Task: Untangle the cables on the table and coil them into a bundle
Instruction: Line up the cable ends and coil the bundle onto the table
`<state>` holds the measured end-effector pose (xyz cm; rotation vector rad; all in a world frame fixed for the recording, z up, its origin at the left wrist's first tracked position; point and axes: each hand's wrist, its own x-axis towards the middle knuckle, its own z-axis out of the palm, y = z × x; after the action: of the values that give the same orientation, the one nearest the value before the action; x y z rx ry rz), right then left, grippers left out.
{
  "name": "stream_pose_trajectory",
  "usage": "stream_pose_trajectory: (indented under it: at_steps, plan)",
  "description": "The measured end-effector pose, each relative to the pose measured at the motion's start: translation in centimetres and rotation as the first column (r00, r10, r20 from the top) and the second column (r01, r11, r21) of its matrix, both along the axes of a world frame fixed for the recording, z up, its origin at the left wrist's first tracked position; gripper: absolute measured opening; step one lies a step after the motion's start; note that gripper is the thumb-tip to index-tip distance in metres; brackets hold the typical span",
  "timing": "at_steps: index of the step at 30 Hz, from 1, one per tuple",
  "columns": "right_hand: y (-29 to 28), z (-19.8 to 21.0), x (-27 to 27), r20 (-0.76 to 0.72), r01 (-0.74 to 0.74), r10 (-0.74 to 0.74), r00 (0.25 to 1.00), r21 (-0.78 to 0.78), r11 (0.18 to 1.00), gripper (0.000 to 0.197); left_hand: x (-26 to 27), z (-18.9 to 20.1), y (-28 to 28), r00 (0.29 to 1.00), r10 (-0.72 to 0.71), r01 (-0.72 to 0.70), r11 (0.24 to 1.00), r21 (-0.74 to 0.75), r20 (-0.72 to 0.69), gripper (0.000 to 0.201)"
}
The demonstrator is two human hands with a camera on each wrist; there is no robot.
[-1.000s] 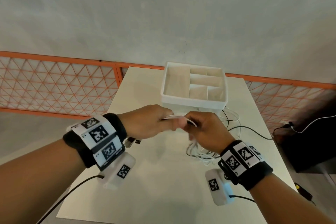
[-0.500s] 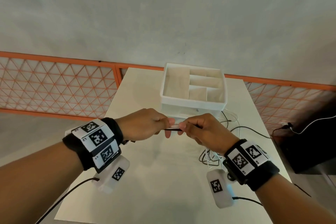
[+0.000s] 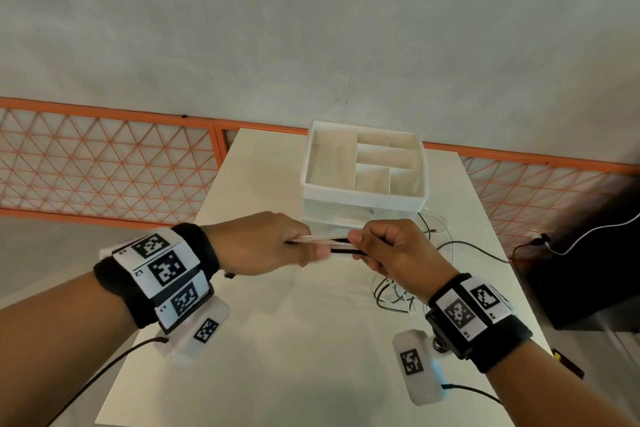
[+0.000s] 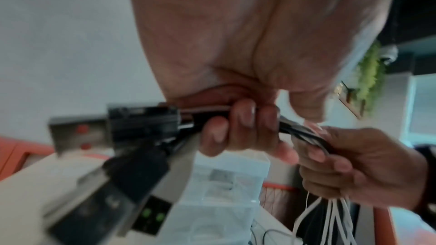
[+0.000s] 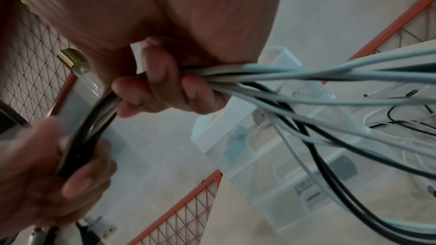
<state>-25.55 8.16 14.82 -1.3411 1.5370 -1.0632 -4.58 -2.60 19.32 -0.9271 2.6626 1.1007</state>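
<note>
Both hands hold a bunch of black and white cables (image 3: 337, 244) above the white table (image 3: 311, 357). My left hand (image 3: 266, 246) grips one end; black plugs (image 4: 141, 118) stick out behind its fingers (image 4: 243, 116). My right hand (image 3: 391, 250) clasps the same bunch a short way to the right, fingers (image 5: 160, 81) curled around it. From the right fist several white and black cables (image 5: 330, 100) fan out and hang down to a loose tangle (image 3: 398, 295) on the table. A short straight stretch of cable runs between the two fists.
A white compartment organiser (image 3: 363, 166) stands at the back of the table, just beyond my hands. More loose cable (image 3: 464, 246) lies right of it. An orange mesh fence (image 3: 104, 163) runs behind the table. A dark cabinet (image 3: 588, 270) sits at the right.
My hands have drawn slightly apart, so a longer stretch of cable shows between them. The left hand has shifted left and the tangle under the right wrist has risen a little.
</note>
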Motion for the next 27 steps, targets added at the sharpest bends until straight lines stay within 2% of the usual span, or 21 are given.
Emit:
stream_pose_trajectory:
  at_steps: [2,5,7,9,12,13,14,15,16,17,19,20,22,24,27]
  plan:
    - [0.2,0.0,0.1,0.007,-0.052,0.052,0.999,0.031,0.998,0.041,0.5,-0.2,-0.2,0.999,-0.053,0.053,0.992,-0.116,0.004,0.048]
    - [0.7,-0.3,-0.9,0.033,-0.068,0.065,0.997,0.095,0.993,0.054,1.3,-0.2,-1.1,0.992,-0.018,-0.016,0.964,-0.266,-0.124,0.055]
    - [1.1,-0.6,-2.3,0.049,-0.019,0.015,0.999,0.096,0.995,0.059,1.9,0.0,-1.6,0.968,0.033,-0.105,0.955,-0.278,-0.250,0.058]
    - [1.4,-0.7,-3.3,0.079,0.052,-0.058,0.995,0.066,0.996,0.064,2.4,-0.1,-2.2,0.917,0.148,-0.242,0.945,-0.222,-0.370,0.052]
    - [1.2,0.0,-3.4,0.212,0.161,-0.145,0.966,-0.060,0.985,0.066,2.0,-1.1,-2.4,0.832,0.302,-0.430,0.881,-0.198,-0.465,0.041]
    - [1.0,0.5,-2.9,0.232,0.181,-0.150,0.961,-0.116,0.977,0.064,1.5,-1.5,-2.2,0.787,0.374,-0.500,0.852,-0.153,-0.490,0.041]
    - [0.7,1.2,-2.3,0.231,0.190,-0.147,0.962,-0.175,0.966,0.058,0.8,-1.9,-2.1,0.720,0.469,-0.565,0.824,-0.040,-0.512,0.043]
    - [0.3,1.8,-1.6,0.215,0.191,-0.140,0.967,-0.237,0.952,0.051,0.1,-2.1,-1.8,0.636,0.582,-0.601,0.785,0.148,-0.507,0.046]
    - [0.0,2.4,-0.7,0.194,0.192,-0.139,0.971,-0.292,0.937,0.044,-0.6,-2.0,-1.3,0.574,0.678,-0.576,0.733,0.362,-0.460,0.051]
    - [-0.3,3.0,0.2,0.169,0.186,-0.134,0.976,-0.343,0.921,0.039,-1.2,-1.7,-0.8,0.550,0.734,-0.495,0.670,0.553,-0.398,0.059]
    - [-0.8,3.4,1.9,0.087,0.140,-0.113,0.990,-0.427,0.893,0.031,-2.1,-1.2,0.3,0.618,0.708,-0.260,0.593,0.762,-0.341,0.076]
    - [-1.0,3.4,2.8,0.033,0.104,-0.100,0.994,-0.442,0.891,0.028,-2.6,-1.0,0.9,0.662,0.649,-0.153,0.606,0.781,-0.374,0.078]
    - [-1.1,3.0,4.6,-0.022,0.033,-0.049,0.999,-0.456,0.889,0.025,-3.4,-0.8,2.0,0.679,0.575,-0.031,0.643,0.765,-0.456,0.065]
    - [-1.1,2.2,5.5,-0.086,-0.004,-0.043,0.995,-0.484,0.875,0.029,-3.7,-0.4,2.5,0.617,0.634,-0.066,0.631,0.773,-0.465,0.049]
    - [-1.0,1.3,5.3,-0.153,-0.092,0.025,0.988,-0.448,0.889,0.028,-3.5,-0.3,2.0,0.467,0.763,-0.137,0.562,0.816,-0.447,0.017]
